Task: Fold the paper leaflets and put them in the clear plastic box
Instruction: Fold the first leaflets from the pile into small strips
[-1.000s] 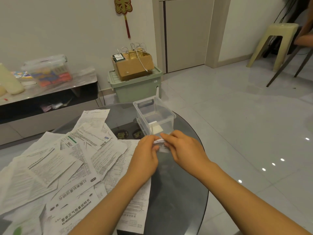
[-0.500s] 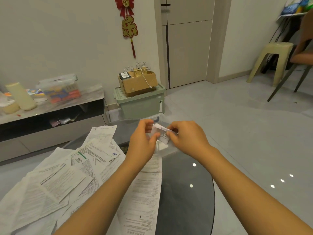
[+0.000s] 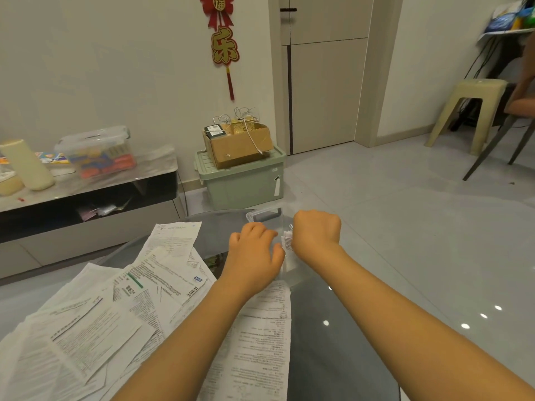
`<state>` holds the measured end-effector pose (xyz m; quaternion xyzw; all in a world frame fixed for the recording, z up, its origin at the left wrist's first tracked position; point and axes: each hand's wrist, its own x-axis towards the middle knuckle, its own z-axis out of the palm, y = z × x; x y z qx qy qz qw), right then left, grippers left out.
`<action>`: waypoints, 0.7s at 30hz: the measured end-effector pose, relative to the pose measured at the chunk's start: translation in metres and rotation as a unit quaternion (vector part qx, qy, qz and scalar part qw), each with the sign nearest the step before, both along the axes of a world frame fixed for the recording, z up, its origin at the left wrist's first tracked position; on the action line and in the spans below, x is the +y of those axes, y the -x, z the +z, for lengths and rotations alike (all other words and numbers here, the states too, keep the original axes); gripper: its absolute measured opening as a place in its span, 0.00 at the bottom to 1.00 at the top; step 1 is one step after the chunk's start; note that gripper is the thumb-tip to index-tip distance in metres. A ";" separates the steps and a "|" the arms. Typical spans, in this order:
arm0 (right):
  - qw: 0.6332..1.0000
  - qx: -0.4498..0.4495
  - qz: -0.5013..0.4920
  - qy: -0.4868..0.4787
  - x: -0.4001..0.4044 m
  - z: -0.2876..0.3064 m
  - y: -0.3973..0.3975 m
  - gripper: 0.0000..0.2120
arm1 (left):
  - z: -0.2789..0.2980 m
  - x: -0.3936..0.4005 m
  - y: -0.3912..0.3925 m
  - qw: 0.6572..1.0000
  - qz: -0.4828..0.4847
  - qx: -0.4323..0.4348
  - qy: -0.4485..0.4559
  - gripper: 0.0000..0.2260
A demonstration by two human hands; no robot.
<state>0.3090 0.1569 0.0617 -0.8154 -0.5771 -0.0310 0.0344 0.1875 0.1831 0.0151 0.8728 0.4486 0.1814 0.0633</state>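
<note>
My right hand [image 3: 316,234] is curled over the clear plastic box [image 3: 262,216] and holds a small folded leaflet [image 3: 287,241], which pokes out at the hand's left side. My left hand [image 3: 254,250] hovers just left of it at the box's near side, fingers loosely bent, with nothing in it. Most of the box is hidden behind both hands; only its far rim and handle show. Several unfolded leaflets [image 3: 162,273] lie spread over the left half of the round dark glass table [image 3: 341,342], and one long leaflet [image 3: 260,337] lies under my left forearm.
Beyond the table stands a green storage bin [image 3: 243,180] with a cardboard box [image 3: 237,143] on top. A low cabinet [image 3: 86,198] at the left carries a lidded plastic container. A beige stool [image 3: 469,111] and chair legs stand at the far right on the tiled floor.
Both hands pinched the folded leaflet before. Now my left hand has let go, and my right hand has carried the leaflet forward over the box. The camera has tilted up.
</note>
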 end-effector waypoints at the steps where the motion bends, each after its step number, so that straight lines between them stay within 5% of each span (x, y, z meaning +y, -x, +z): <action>1: 1.000 -0.014 -0.001 0.003 0.002 0.000 0.000 0.10 | 0.000 -0.001 -0.002 1.000 0.005 0.012 -0.021 0.27; 3: 0.999 -0.049 0.004 0.009 0.006 -0.001 0.000 0.10 | -0.003 -0.001 -0.005 0.998 0.022 0.019 -0.055 0.35; 8: 0.993 -0.110 0.012 0.041 0.015 0.000 -0.006 0.12 | -0.006 -0.001 -0.009 0.997 0.043 0.006 -0.067 0.36; 21: 0.999 -0.028 -0.012 0.028 0.020 -0.005 -0.009 0.18 | -0.012 -0.004 -0.007 0.997 0.037 -0.043 -0.046 0.35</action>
